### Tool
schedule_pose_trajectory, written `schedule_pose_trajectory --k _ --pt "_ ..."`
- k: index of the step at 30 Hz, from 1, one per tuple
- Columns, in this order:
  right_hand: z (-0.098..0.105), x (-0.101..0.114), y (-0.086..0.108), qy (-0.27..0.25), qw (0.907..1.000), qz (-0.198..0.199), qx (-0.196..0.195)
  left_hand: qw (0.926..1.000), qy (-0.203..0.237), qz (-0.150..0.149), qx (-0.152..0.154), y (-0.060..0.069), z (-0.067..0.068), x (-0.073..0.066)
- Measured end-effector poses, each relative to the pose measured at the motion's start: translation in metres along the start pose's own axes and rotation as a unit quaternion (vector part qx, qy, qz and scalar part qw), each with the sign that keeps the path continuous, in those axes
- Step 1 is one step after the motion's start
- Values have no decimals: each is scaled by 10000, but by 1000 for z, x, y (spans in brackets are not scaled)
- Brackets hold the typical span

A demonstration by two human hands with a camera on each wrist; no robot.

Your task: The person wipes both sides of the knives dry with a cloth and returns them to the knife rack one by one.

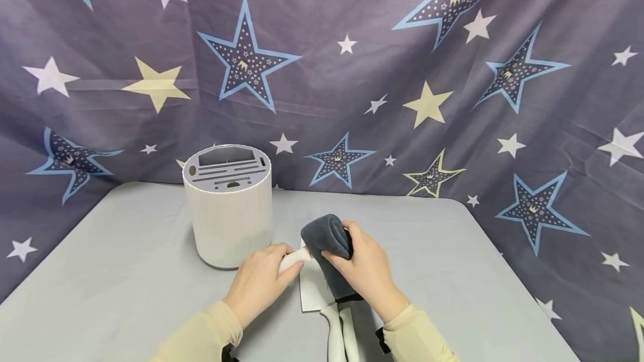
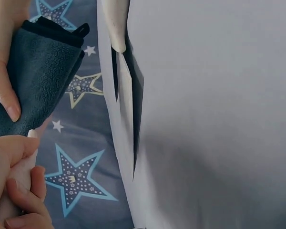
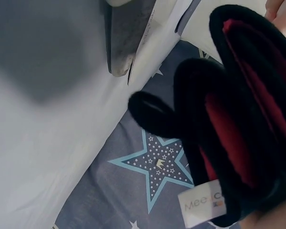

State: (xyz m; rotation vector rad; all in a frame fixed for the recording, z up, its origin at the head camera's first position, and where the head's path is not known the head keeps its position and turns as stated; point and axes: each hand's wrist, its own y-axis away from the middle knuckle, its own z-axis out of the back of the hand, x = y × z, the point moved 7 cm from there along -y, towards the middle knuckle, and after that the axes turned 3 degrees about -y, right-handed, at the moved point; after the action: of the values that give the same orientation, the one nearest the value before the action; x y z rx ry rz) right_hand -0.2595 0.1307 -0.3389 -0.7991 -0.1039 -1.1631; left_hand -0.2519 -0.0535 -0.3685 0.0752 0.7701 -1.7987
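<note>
Slate-blue folded fleece cloth (image 1: 326, 239) held in right grip (image 1: 369, 267) above pale grey worktop (image 1: 453, 278); left grip (image 1: 263, 279) clasps smooth white handle (image 1: 293, 260) whose end meets the cloth. Two white-handled knives (image 1: 333, 331) lie side by side beneath; white cylindrical holder (image 1: 230, 225) with slotted grey top stands upright beyond left grip.

Left hand (image 1: 264, 277) curled, right hand (image 1: 366, 266) gripping

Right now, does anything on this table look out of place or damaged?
Nothing looks spilled or broken. Mildly odd: the white knife holder stands with no handles in its slots, while a white-handled cleaver lies loose on the table near the dark cloth in the right hand.
</note>
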Motion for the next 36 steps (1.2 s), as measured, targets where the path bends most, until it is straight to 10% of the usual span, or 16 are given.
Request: schedule_pose_trajectory --k 36 --pt "16 -51 -14 582 9928 -1035 -167 9999 97 55 -110 10 3 5"
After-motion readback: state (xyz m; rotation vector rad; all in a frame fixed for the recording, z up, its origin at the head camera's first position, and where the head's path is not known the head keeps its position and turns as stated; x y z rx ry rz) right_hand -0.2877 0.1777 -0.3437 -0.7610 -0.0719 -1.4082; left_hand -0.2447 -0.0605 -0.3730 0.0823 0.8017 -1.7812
